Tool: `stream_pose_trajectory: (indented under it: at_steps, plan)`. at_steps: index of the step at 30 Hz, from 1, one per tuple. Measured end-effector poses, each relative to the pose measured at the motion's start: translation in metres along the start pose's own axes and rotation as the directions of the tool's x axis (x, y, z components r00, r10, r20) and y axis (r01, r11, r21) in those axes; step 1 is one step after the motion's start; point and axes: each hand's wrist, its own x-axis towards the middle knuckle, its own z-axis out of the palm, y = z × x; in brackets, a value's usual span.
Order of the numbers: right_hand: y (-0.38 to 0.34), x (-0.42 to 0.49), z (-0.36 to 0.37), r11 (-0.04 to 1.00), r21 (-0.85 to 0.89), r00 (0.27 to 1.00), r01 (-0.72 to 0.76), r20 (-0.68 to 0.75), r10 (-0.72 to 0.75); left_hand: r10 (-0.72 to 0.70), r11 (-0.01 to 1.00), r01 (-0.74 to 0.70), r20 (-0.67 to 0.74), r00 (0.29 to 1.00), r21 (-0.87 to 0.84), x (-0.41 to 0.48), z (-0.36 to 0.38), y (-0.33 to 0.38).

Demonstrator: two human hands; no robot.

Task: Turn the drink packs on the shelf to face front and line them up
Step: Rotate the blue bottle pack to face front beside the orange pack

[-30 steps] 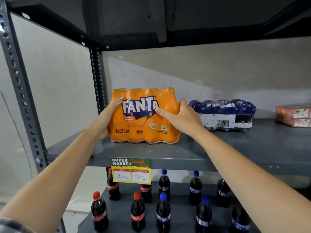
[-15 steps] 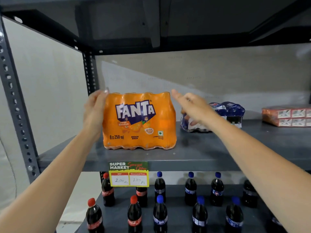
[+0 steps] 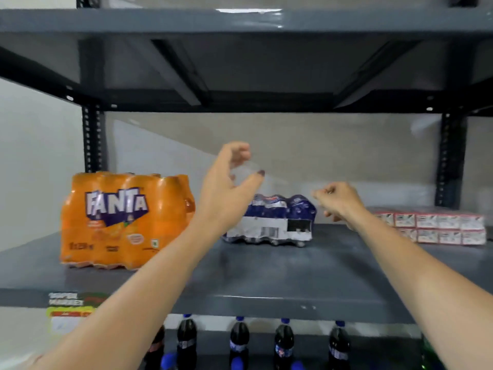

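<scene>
An orange Fanta pack (image 3: pixel 125 220) stands upright on the left of the grey shelf (image 3: pixel 266 279), logo to the front. Further back lies a dark blue drink pack (image 3: pixel 272 220), its white label and barcode side towards me. My left hand (image 3: pixel 229 185) hovers above and left of the blue pack, fingers spread and curved, holding nothing. My right hand (image 3: pixel 338 201) hangs in the air just right of the blue pack, fingers loosely curled, empty. Neither hand touches a pack.
A flat red and white carton pack (image 3: pixel 437 227) lies at the back right of the shelf. A price tag (image 3: pixel 72 311) hangs on the shelf's front edge at the left. Dark cola bottles (image 3: pixel 238 340) stand on the shelf below. Another shelf (image 3: pixel 240 22) sits overhead.
Both hands let go of the Fanta pack, which now stands alone at the left. They moved right towards the blue pack, and the view shifted right and up.
</scene>
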Motion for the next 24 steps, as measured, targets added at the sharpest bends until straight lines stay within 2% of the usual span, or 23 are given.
stream_pose_trajectory:
  at_steps: [2,6,8,9,11,12,14,15,18,21,24]
  plan:
    - [0.008,0.01,0.005,0.996,0.066,0.996,-0.057,0.073,0.052,-0.132,0.99,0.132,-0.008,0.991,0.053,0.013,0.031,-0.024]
    - [0.018,0.024,0.024,0.962,0.211,0.957,-0.175,0.266,0.116,-0.331,0.918,0.365,-0.207,0.921,0.156,0.043,0.044,-0.075]
    - [0.025,0.028,0.03,0.944,0.24,0.938,-0.228,0.316,0.146,-0.523,0.8,0.574,-0.264,0.81,0.176,0.057,0.046,-0.088]
    - [0.026,0.029,0.031,0.935,0.251,0.928,-0.25,0.338,0.157,-0.654,0.703,0.697,-0.255,0.712,0.143,0.062,0.047,-0.09]
    - [0.029,0.031,0.031,0.923,0.274,0.915,-0.271,0.371,0.158,-0.84,0.535,0.844,-0.084,0.536,0.037,0.066,0.05,-0.088]
    - [0.029,0.032,0.03,0.917,0.291,0.914,-0.271,0.377,0.15,-0.865,0.501,0.865,-0.01,0.501,0.017,0.065,0.051,-0.089]
    - [0.029,0.033,0.026,0.902,0.33,0.915,-0.28,0.375,0.148,-0.855,0.517,0.853,-0.003,0.518,0.074,0.063,0.053,-0.099]
    - [0.028,0.034,0.026,0.894,0.349,0.918,-0.281,0.371,0.143,-0.836,0.542,0.836,-0.049,0.547,0.084,0.063,0.054,-0.103]
    - [0.027,0.036,0.032,0.898,0.357,0.931,-0.256,0.341,0.13,-0.789,0.598,0.801,-0.174,0.589,-0.002,0.06,0.055,-0.114]
    - [0.027,0.036,0.031,0.905,0.374,0.952,-0.203,0.292,0.093,-0.772,0.626,0.779,-0.169,0.613,-0.037,0.056,0.056,-0.114]
    - [0.026,0.034,0.023,0.891,0.428,0.964,-0.151,0.262,0.037,-0.758,0.652,0.754,-0.106,0.644,-0.081,0.054,0.055,-0.11]
